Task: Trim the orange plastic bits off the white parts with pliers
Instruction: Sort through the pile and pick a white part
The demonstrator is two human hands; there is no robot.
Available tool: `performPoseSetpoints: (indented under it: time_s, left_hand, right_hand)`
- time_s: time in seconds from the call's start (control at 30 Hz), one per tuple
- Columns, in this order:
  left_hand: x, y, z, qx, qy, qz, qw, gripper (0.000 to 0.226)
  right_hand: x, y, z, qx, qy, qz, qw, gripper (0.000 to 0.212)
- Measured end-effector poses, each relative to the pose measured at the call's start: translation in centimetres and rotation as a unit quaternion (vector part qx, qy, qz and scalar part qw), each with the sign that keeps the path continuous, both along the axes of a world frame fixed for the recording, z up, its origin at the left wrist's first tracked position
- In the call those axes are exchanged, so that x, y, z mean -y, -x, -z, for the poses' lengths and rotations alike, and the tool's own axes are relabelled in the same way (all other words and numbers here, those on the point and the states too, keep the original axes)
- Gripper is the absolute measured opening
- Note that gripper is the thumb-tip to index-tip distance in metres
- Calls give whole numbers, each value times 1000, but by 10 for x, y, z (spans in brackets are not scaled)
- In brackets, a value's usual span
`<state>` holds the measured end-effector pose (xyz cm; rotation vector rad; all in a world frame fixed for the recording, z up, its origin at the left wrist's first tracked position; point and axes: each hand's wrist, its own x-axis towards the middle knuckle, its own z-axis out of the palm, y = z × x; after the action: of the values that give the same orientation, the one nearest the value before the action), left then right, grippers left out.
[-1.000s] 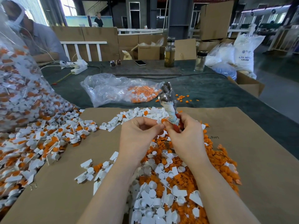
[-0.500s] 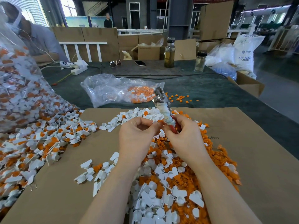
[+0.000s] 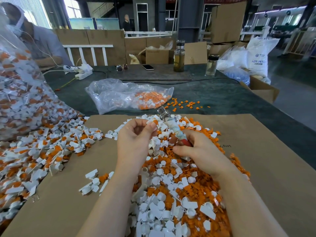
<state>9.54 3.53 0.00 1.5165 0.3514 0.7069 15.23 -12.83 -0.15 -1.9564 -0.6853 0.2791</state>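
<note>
One white part [image 3: 152, 123] with an orange bit still on it sat pinched between the thumb and fingers [image 3: 150, 130] of our left hand [image 3: 135, 141], raised just above the heap. Our right hand [image 3: 196, 151] was curled round the red handles of the pliers [image 3: 172, 127], whose metal nose pointed up and away, just beside the part but apart from it; we could not tell whether the jaws stood open.

Below both hands lay the heap [image 3: 171, 185] of cut white pieces and orange scraps on a sheet of cardboard [image 3: 256, 168]. More uncut parts spread to the left [image 3: 42, 151], spilling from a big clear bag [image 3: 20, 100]. A smaller bag [image 3: 128, 96] lay beyond on the dark worktop [image 3: 222, 98], with loose orange bits [image 3: 184, 104] near it.

To do this step well, we judged, we should turn the part so the orange bit faced the nose, bring the jaws flush to the white surface, keep our fingertips back from the cut, and squeeze once so the scrap dropped onto the heap.
</note>
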Motion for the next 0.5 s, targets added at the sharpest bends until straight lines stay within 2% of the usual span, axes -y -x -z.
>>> performPoseSetpoints:
  time_s: [0.17, 0.3, 0.4, 0.5]
  left_hand:
    - [-3, 2, -1, 30, 10, 11, 999, 5]
    - [-5, 3, -2, 44, 6, 18, 999, 6]
    - [-7, 4, -2, 47, 10, 30, 998, 5]
    - [-8, 4, -1, 49, 15, 38, 998, 6]
  right_hand:
    - [0, 2, -4, -4, 66, -27, 997, 30]
    - [-1, 5, -6, -9, 92, -35, 995, 54]
    - [-3, 6, -6, -1, 91, -34, 995, 46]
    - [-5, 9, -8, 29, 76, -42, 996, 13]
